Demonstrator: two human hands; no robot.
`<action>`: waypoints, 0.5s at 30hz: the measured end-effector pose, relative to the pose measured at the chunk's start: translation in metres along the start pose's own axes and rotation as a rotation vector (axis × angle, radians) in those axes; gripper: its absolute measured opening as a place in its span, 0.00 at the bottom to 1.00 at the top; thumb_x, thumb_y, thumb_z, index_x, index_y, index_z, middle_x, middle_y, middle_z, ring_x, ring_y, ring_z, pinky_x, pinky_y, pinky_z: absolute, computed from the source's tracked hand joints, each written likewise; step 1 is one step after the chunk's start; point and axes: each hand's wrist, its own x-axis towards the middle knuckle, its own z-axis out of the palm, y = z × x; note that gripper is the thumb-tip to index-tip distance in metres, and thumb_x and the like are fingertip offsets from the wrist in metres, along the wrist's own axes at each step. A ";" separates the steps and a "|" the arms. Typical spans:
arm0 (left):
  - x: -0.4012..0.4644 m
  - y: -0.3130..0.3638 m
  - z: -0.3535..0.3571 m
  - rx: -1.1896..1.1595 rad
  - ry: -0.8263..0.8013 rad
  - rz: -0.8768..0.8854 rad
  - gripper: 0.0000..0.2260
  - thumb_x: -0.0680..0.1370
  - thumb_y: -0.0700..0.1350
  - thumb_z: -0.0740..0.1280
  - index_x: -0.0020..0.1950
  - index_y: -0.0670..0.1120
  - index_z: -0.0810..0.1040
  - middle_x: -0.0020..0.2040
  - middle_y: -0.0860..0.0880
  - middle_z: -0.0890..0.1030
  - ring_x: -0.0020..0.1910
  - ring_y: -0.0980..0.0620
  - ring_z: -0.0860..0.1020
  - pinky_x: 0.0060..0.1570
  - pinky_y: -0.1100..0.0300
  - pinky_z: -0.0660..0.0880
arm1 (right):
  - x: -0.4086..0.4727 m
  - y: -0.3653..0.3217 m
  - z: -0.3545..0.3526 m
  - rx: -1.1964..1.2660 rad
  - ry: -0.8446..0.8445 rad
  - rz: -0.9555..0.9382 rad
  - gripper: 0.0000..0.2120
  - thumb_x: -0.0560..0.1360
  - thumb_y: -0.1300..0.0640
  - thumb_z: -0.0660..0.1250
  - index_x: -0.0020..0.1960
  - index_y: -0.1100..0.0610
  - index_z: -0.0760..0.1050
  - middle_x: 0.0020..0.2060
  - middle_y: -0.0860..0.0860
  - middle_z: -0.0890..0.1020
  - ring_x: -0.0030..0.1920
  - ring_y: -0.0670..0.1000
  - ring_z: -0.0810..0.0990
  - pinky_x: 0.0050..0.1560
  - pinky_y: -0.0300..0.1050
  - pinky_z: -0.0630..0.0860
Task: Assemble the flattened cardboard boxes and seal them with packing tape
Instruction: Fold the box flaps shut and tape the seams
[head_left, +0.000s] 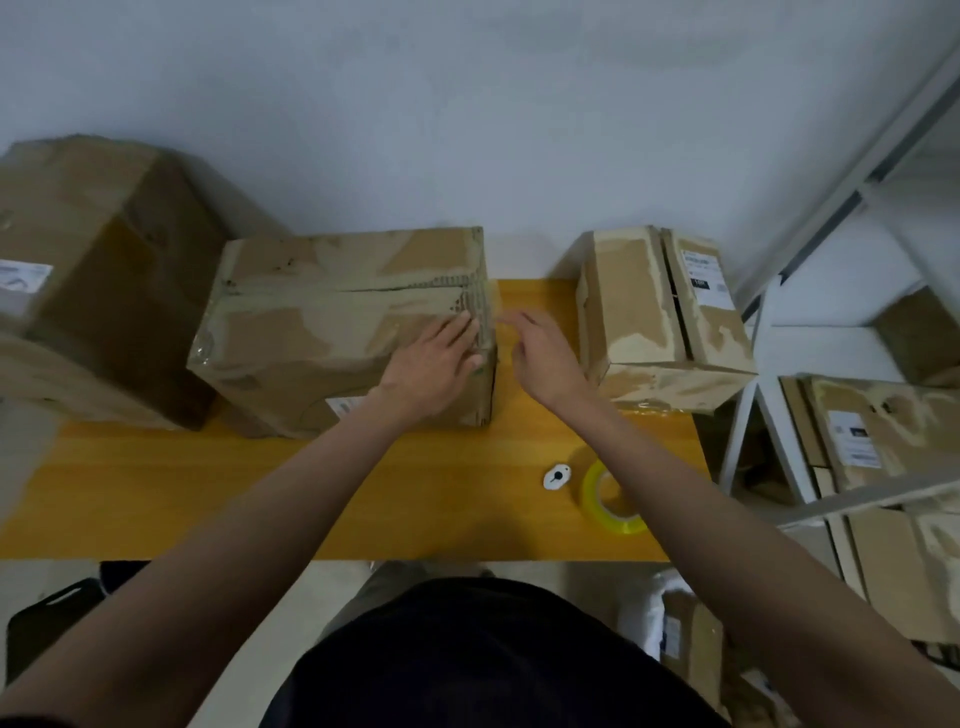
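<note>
A worn cardboard box (322, 322) with clear tape along its top seam stands in the middle of the yellow table (208, 493). My left hand (436, 364) lies flat on the box's right top edge, fingers spread. My right hand (540, 353) hovers just right of that box's end, fingers slightly curled, near a faint strip of clear tape; whether it grips the strip I cannot tell. A roll of yellowish packing tape (610, 499) stands on the table under my right forearm. A smaller box (660, 317) with its top flaps closed sits at the right.
A big box (98, 270) stands at the far left. A small white cutter (557, 477) lies by the tape roll. A white metal shelf (779, 395) with flattened cardboard (872, 447) stands at the right. A wall runs behind the table.
</note>
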 end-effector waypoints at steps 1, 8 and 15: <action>0.001 0.000 0.004 0.013 -0.010 0.001 0.26 0.85 0.57 0.46 0.82 0.49 0.52 0.82 0.53 0.50 0.80 0.52 0.49 0.77 0.49 0.58 | 0.005 -0.007 0.002 -0.030 -0.054 -0.031 0.24 0.78 0.70 0.58 0.72 0.58 0.71 0.69 0.56 0.74 0.69 0.58 0.70 0.68 0.50 0.68; 0.000 -0.008 0.011 -0.025 0.028 0.012 0.27 0.85 0.57 0.47 0.82 0.46 0.53 0.82 0.52 0.53 0.81 0.53 0.50 0.77 0.52 0.57 | 0.015 -0.011 0.016 -0.261 -0.205 -0.035 0.28 0.81 0.63 0.56 0.80 0.58 0.57 0.79 0.52 0.60 0.78 0.56 0.57 0.76 0.54 0.59; 0.005 -0.009 0.013 -0.053 0.033 -0.001 0.26 0.85 0.57 0.47 0.82 0.48 0.55 0.82 0.52 0.54 0.80 0.54 0.51 0.75 0.52 0.59 | 0.047 -0.005 0.019 -0.234 -0.355 0.077 0.27 0.84 0.50 0.46 0.81 0.55 0.50 0.81 0.49 0.50 0.80 0.56 0.45 0.78 0.59 0.48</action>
